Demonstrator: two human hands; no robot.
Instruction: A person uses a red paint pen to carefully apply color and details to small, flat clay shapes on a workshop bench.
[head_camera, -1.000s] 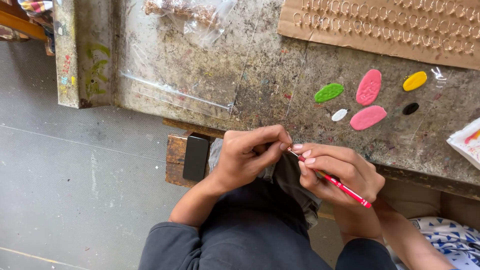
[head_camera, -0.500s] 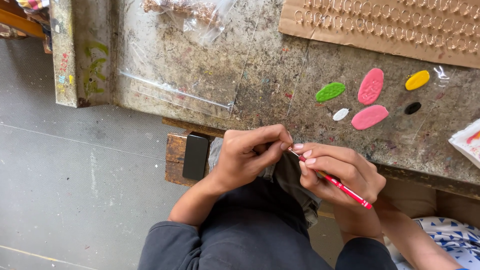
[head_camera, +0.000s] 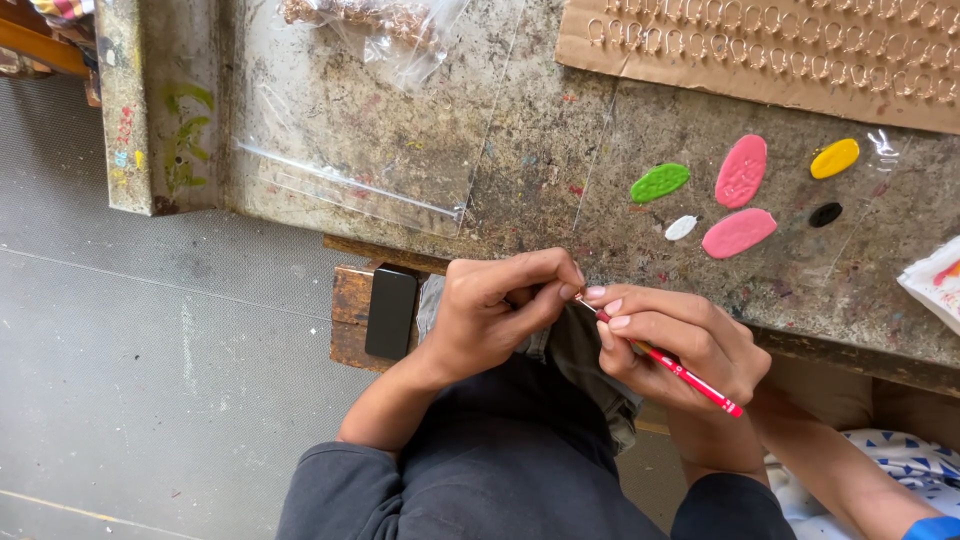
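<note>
Red and slender, the paintbrush (head_camera: 670, 368) sits in your right hand (head_camera: 680, 345), gripped pencil-fashion with the fingers curled snugly round its shaft, its handle slanting down and right past your palm while the tip points up-left toward your other hand. Your left hand (head_camera: 495, 310) is pinched shut at thumb and forefinger around something very small right at the brush tip (too tiny and too covered to make out). Both hands meet just below the near edge of the stained worktable (head_camera: 520, 150), above your lap.

On the table, beyond your right hand, lie flat blobs of colour: a green oval (head_camera: 659, 182), two pink ones (head_camera: 741, 170) (head_camera: 738, 233), a small white one (head_camera: 681, 227), a yellow one (head_camera: 834, 158) and a black dot (head_camera: 825, 214). A brown cardboard sheet (head_camera: 760, 50) with rows of small metal hooks lies along the far right edge. At upper left a clear plastic bag (head_camera: 370, 25) holds brownish pieces, and a flat clear sleeve (head_camera: 350, 170) lies nearer you. A white packet (head_camera: 935, 280) with a coloured patch pokes in at the right edge. A black rectangular block (head_camera: 390, 312) rests on a wooden ledge (head_camera: 350, 310) just beside your left wrist.
</note>
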